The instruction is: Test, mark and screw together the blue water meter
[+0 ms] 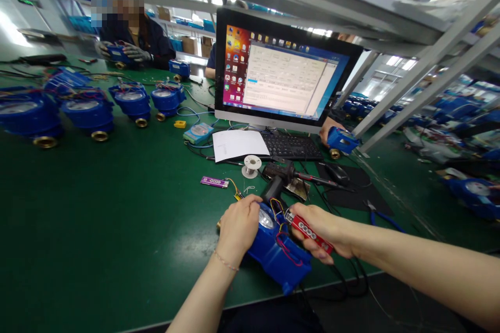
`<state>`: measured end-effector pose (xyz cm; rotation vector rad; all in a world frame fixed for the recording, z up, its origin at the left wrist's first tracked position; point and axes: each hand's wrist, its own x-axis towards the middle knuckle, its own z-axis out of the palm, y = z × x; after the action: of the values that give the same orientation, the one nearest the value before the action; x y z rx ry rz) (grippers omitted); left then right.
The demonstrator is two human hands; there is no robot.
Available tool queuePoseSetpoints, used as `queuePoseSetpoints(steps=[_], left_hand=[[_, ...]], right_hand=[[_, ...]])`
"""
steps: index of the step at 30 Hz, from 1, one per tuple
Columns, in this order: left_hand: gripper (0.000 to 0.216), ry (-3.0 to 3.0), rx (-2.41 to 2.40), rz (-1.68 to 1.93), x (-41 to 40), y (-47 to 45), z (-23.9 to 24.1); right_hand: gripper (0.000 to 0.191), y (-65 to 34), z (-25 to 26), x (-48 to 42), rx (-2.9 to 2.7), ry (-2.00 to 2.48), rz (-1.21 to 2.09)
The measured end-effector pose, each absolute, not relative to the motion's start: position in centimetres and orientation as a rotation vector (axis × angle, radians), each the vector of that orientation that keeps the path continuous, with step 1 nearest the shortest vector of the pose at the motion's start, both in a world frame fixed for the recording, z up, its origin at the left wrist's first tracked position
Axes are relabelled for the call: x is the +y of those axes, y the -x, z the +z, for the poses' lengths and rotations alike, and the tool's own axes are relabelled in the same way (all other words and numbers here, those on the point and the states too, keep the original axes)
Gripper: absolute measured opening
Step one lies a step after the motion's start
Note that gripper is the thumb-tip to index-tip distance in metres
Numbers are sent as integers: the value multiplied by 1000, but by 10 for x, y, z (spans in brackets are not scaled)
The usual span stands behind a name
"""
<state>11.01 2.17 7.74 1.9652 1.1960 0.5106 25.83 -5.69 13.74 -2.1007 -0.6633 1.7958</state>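
Observation:
A blue water meter (278,256) lies on the green table near the front edge, with red and yellow wires running from its open top. My left hand (239,225) is curled over the meter's left end, gripping it by the dial. My right hand (326,231) holds a small red circuit board (308,231) just above the meter's right side; the wires lead to that board. A black soldering iron (291,173) rests on its stand right behind the meter.
A monitor (281,70) and keyboard (291,146) stand behind. A solder spool (251,165), a paper sheet (239,144), a purple board (214,181) and blue-handled pliers (385,216) lie around. Several blue meters (91,112) line the left. Another person's hand (338,138) holds a meter; a co-worker sits far left.

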Motion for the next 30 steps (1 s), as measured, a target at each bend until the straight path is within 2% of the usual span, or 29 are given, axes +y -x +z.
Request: queuePoseSetpoints(steps=[11,30], left_hand=[[39,-1965,1197,492,20,-110,81],[38,-1982,1226,478,20,-110,82]], right_hand=[[44,-257,136,-55,-594,2101,1771],[45,-257,133,-61,-603,2039,1693]])
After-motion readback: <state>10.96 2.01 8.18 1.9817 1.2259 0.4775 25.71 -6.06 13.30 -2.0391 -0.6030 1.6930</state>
